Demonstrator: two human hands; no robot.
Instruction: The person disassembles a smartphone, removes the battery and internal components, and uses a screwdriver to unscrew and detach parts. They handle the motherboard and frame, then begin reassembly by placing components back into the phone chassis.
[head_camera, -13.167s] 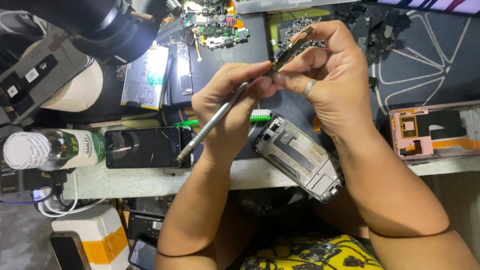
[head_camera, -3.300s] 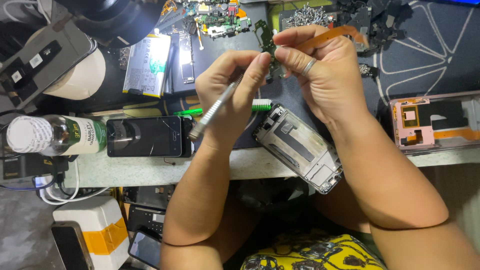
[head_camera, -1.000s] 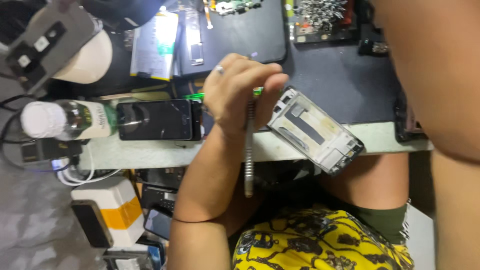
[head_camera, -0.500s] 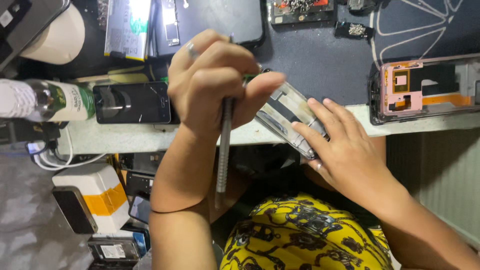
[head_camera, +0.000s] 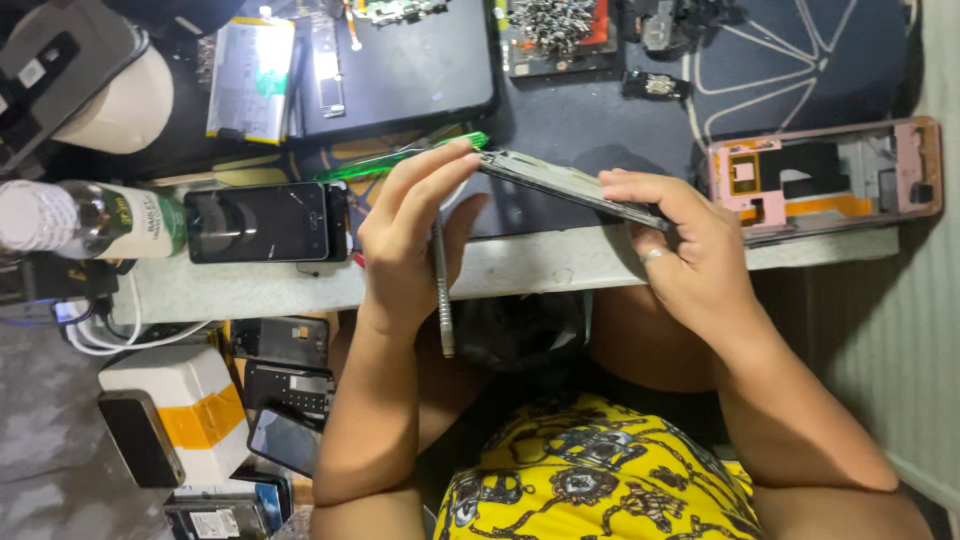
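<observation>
Both hands hold a phone frame (head_camera: 575, 187) above the near edge of the tabletop (head_camera: 560, 265), seen almost edge-on and tilted down to the right. The left hand (head_camera: 405, 245) pinches its left end with its fingers (head_camera: 440, 175) and keeps a metal tool (head_camera: 441, 290) tucked under the palm, pointing near. The right hand (head_camera: 690, 250) is closed around the right end. This looks like turning the frame to inspect it. The next move seems to call for a firm grip and a freed tool. The frame is thin, grey and metallic.
</observation>
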